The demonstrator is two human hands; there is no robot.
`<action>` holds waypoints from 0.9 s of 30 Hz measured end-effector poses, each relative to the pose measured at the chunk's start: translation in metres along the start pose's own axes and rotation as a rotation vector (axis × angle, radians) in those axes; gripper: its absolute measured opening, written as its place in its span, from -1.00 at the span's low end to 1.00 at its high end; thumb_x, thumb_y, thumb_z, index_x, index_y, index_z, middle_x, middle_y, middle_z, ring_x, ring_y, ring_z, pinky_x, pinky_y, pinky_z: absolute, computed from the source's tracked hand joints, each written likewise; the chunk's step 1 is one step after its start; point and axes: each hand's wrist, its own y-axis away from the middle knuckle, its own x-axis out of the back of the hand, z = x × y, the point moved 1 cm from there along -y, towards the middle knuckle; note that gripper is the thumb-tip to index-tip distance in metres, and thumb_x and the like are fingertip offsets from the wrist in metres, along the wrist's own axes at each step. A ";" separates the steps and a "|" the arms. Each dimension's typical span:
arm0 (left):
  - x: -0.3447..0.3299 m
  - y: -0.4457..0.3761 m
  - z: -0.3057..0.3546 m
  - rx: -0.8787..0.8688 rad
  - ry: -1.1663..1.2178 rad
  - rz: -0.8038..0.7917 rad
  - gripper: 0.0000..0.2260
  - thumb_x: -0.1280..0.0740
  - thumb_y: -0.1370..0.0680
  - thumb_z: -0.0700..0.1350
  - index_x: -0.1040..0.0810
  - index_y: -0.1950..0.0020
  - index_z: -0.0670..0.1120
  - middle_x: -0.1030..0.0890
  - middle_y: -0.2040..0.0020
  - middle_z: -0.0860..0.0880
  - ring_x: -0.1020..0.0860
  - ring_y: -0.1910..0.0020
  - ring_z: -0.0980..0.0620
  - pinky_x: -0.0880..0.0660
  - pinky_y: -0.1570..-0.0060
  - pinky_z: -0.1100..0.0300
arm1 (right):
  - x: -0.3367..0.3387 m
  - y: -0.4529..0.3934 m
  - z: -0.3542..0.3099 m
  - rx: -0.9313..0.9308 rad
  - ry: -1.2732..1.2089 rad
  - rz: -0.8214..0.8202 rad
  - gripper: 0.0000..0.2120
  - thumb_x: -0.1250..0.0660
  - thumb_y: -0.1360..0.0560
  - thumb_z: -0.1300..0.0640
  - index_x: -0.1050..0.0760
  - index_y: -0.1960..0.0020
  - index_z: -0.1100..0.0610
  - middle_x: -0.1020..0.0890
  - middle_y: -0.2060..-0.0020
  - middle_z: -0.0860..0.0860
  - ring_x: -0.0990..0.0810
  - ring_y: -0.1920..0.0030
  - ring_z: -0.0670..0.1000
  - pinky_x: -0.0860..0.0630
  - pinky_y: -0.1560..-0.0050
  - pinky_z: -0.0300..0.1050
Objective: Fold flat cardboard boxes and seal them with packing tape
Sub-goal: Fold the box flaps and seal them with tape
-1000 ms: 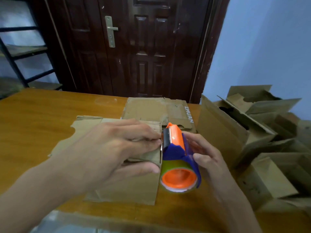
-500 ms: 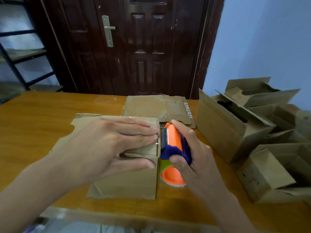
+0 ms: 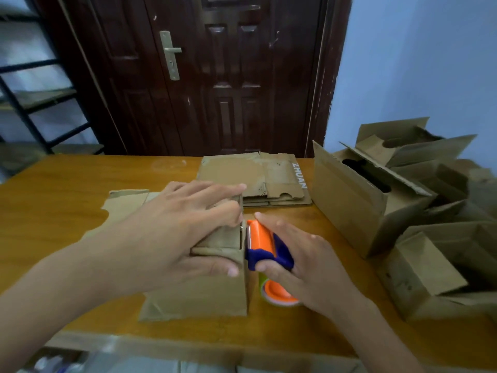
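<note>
A dark wooden door (image 3: 215, 76) stands behind the table (image 3: 53, 200), beside metal shelving (image 3: 32, 103).

"ZHUAN" is printed in white on the flat cardboard stack (image 3: 255, 179).

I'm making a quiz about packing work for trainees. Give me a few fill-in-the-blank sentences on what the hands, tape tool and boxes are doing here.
1. The right hand grips an orange and ____ tape dispenser.
2. The left hand presses down on a cardboard box lying on the ____ table.
3. The white letters on the stack of flat boxes read ____.
4. The folded boxes stand on the person's ____ side.

Missing words: blue; wooden; ZHUAN; right
</note>
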 end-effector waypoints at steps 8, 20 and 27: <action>0.021 0.036 -0.008 0.101 0.429 0.505 -0.54 -0.43 -0.53 0.25 -0.54 -0.20 -0.08 -0.44 -0.56 0.05 -0.50 -0.47 -0.01 -0.53 -0.19 0.06 | 0.080 -0.054 -0.051 0.057 0.149 -0.053 -0.23 -0.08 -0.42 -0.64 -0.09 -0.58 -0.44 -0.45 0.06 -0.38 -0.46 0.06 -0.29 -0.31 0.15 -0.35; -0.087 0.089 0.003 0.514 0.895 1.114 -0.42 -0.16 -0.64 0.37 -0.39 -0.37 -0.10 -0.30 -0.63 -0.04 -0.34 -0.58 -0.02 -0.40 -0.41 0.22 | 0.055 -0.156 -0.169 0.270 0.680 -0.532 -0.24 -0.27 -0.34 -0.61 -0.40 -0.47 -0.36 -0.61 -0.17 -0.11 -0.56 -0.17 0.02 -0.56 -0.03 0.00; -0.081 0.094 -0.008 0.631 0.856 1.018 -0.65 -0.21 -0.58 0.20 -0.59 -0.23 0.07 -0.40 -0.57 0.11 -0.37 -0.54 -0.07 -0.40 -0.38 -0.18 | 0.047 -0.161 -0.172 0.324 0.723 -0.535 -0.24 -0.17 -0.34 -0.64 -0.33 -0.49 -0.40 -0.62 -0.19 -0.13 -0.58 -0.17 0.03 -0.59 -0.04 0.04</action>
